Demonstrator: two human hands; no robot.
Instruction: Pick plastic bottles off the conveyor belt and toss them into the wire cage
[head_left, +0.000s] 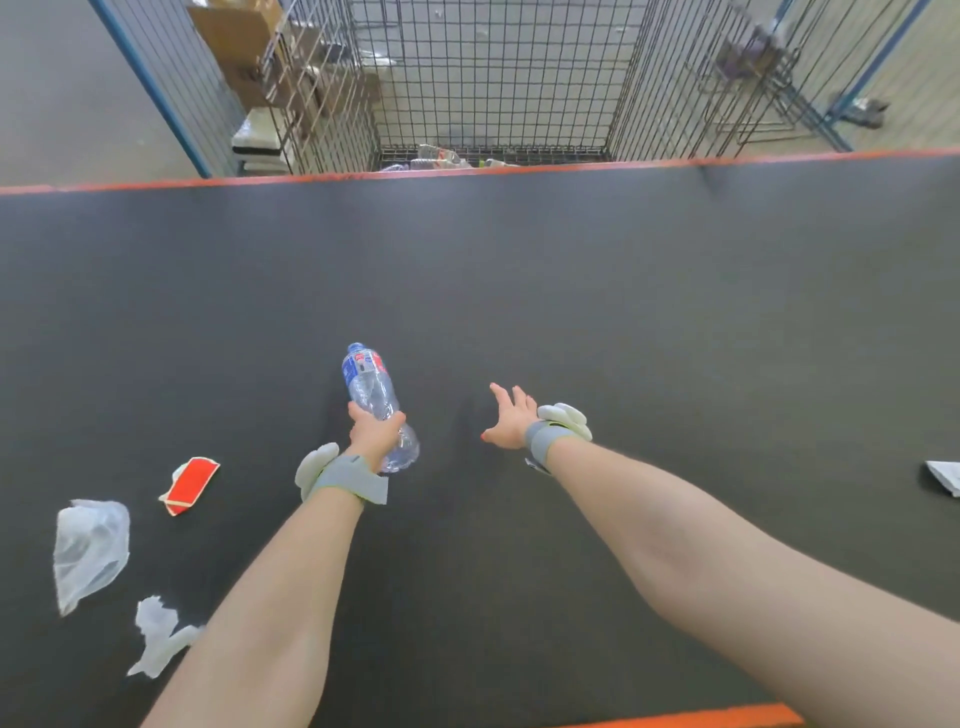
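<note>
the left grip (375, 434) is curled round the lower body of a clear plastic bottle (370, 384), whose cap end points toward the far edge of the conveyor belt (623, 312), near the belt's middle. the right grip (511, 421) is spread wide with straight fingers, holding nothing, near the bottle. the wire cage (493, 78) stands beyond the far edge, with other bottles (441, 156) on its floor. a red label scrap (189, 486) and a clear bag (91, 551) lie near the left edge.

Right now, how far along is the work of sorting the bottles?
Done: a few clear bottles lie at the bottom of the wire cage. In hand: the left hand grips a water bottle over the conveyor belt; the right hand is open and empty. Left: toss this bottle; no other bottle shows on the belt, just litter such as a plastic bag.
</note>
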